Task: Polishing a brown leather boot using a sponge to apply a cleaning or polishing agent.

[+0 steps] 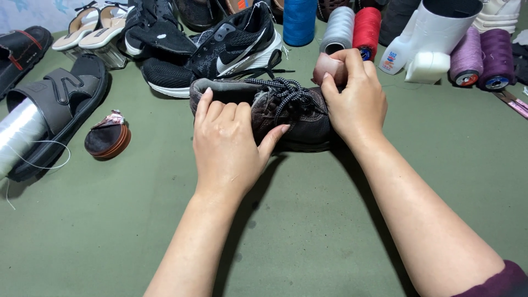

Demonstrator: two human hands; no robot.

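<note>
A dark brown lace-up shoe with speckled black-and-white laces lies on its sole on the green surface. My left hand rests over its heel and side, fingers wrapped on the collar, thumb against the upper. At the toe end my right hand grips a small pinkish-brown spool between fingers and thumb, its palm touching the shoe's toe.
Black knit sneakers lie just behind the shoe. A grey sandal, a clear thread cone and a small round tin are at the left. Thread cones, a white bottle and purple spools stand at the back right.
</note>
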